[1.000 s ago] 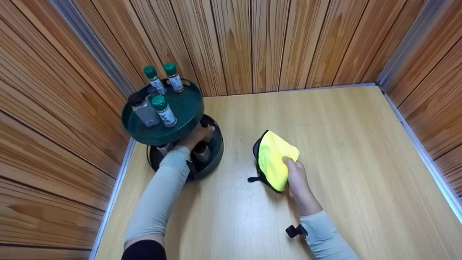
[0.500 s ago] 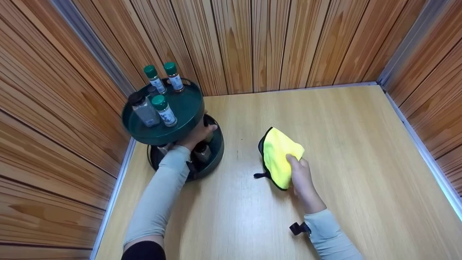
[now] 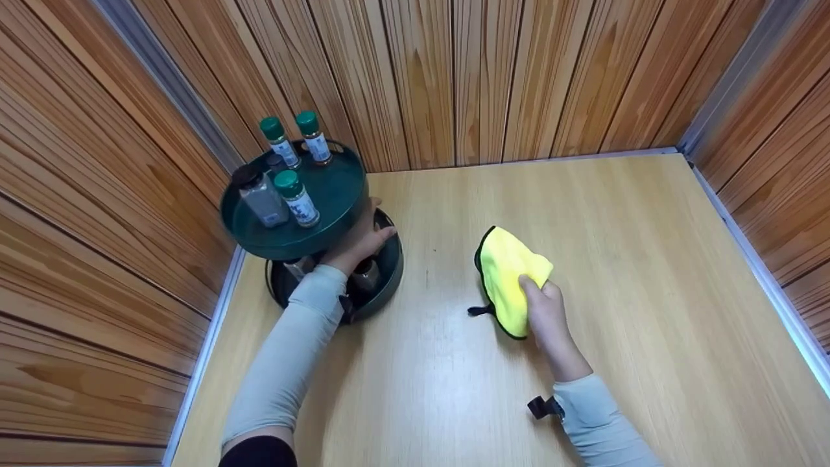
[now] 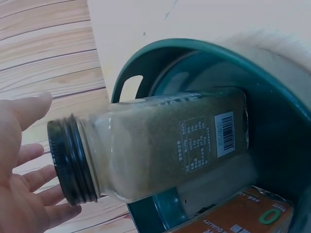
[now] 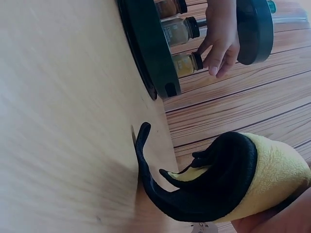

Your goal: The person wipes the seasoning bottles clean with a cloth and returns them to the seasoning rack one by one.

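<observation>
My left hand [image 3: 358, 243] reaches between the two tiers of a dark green round rack. In the left wrist view its fingers [image 4: 29, 179] are spread loosely around the black cap of a clear spice jar [image 4: 146, 145], without closing on it. That jar stands in the lower tray [image 4: 277, 92], beside another jar with an orange label [image 4: 243, 216]. To the right, my right hand [image 3: 548, 314] grips a folded yellow cloth [image 3: 509, 279] with black edging, held just above the table. Its black loop [image 5: 142, 141] hangs near the tabletop in the right wrist view.
The upper tray [image 3: 337, 194] carries several jars, among them a green-capped bottle [image 3: 301, 206] and a larger dark-capped jar [image 3: 264, 202]. A brown-filled jar [image 3: 365, 275] stands in the lower tier. Wood-panelled walls [image 3: 506, 78] enclose the table [image 3: 622, 259] at the back and sides.
My left hand has shifted slightly right and upward in the lower tier, its thumb reaching further out. The right hand has carried the cloth a little to the right and slightly away from me.
</observation>
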`<act>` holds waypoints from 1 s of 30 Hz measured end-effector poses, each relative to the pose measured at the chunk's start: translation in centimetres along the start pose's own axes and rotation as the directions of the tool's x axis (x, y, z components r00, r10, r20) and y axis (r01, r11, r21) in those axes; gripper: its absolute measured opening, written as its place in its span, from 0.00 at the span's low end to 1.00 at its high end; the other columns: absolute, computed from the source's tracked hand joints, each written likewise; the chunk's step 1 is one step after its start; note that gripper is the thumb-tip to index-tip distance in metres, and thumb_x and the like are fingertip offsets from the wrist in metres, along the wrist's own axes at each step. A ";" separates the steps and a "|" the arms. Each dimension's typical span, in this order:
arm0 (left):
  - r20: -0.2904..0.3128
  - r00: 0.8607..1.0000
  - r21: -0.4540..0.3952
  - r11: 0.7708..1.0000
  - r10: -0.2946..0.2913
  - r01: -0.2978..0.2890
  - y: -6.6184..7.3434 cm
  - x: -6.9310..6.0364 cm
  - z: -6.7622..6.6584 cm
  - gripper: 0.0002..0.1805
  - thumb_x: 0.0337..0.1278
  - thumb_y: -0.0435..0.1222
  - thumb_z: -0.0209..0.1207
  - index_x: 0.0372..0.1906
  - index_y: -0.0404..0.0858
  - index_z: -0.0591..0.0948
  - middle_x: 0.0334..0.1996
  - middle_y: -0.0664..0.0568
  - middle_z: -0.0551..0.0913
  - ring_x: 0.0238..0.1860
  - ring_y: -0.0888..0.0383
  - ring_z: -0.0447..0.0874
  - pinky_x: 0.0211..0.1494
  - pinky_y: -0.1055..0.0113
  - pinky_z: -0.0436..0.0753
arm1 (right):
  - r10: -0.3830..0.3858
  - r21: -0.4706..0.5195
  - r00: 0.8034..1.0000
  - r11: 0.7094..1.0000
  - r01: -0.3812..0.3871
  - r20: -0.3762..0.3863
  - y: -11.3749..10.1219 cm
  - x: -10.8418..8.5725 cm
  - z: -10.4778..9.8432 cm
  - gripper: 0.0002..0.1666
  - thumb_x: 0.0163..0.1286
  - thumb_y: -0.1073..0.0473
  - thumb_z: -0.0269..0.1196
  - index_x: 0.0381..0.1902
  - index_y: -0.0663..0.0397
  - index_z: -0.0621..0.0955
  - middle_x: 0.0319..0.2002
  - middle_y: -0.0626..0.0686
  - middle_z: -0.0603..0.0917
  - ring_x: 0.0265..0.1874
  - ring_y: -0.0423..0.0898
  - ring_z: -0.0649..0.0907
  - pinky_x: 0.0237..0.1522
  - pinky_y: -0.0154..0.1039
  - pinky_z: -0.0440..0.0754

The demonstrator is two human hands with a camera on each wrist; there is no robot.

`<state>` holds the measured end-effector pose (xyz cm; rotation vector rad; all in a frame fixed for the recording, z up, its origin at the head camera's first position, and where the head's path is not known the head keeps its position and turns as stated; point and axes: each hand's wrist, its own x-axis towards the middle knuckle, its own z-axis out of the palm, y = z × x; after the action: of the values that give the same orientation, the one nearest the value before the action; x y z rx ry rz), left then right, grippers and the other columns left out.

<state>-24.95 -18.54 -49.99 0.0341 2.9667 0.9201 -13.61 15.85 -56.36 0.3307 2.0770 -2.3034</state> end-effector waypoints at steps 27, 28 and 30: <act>-0.007 0.999 0.131 0.990 0.052 -0.050 1.4 -1.3 0.3 0.36 0.66 0.51 0.65 0.74 0.45 0.69 0.76 0.45 0.64 0.77 0.48 0.61 0.78 0.49 0.64 | -0.311 -0.555 0.948 0.779 0.291 0.060 0.0 0.9 -1.1 0.15 0.76 0.55 0.59 0.34 0.61 0.81 0.26 0.56 0.83 0.23 0.48 0.79 0.25 0.37 0.77; -0.002 0.999 0.121 0.991 0.051 -0.050 1.6 -1.3 0.4 0.36 0.66 0.51 0.65 0.74 0.45 0.68 0.77 0.45 0.63 0.77 0.48 0.60 0.78 0.50 0.64 | -0.315 -0.562 0.947 0.772 0.298 0.068 0.1 0.9 -1.0 0.15 0.76 0.54 0.59 0.33 0.60 0.81 0.26 0.56 0.83 0.23 0.48 0.79 0.25 0.37 0.77; 0.005 0.999 0.106 0.993 0.052 -0.053 1.8 -1.3 0.4 0.37 0.66 0.51 0.65 0.75 0.45 0.68 0.78 0.44 0.62 0.78 0.48 0.59 0.78 0.50 0.64 | -0.325 -0.579 0.942 0.754 0.311 0.082 0.2 1.0 -1.0 0.15 0.76 0.54 0.58 0.32 0.59 0.80 0.24 0.55 0.82 0.22 0.48 0.79 0.24 0.39 0.77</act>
<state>-23.60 -16.85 -49.29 0.1168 3.0228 0.7658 -14.41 16.98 -56.79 -0.0286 2.8963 -1.6271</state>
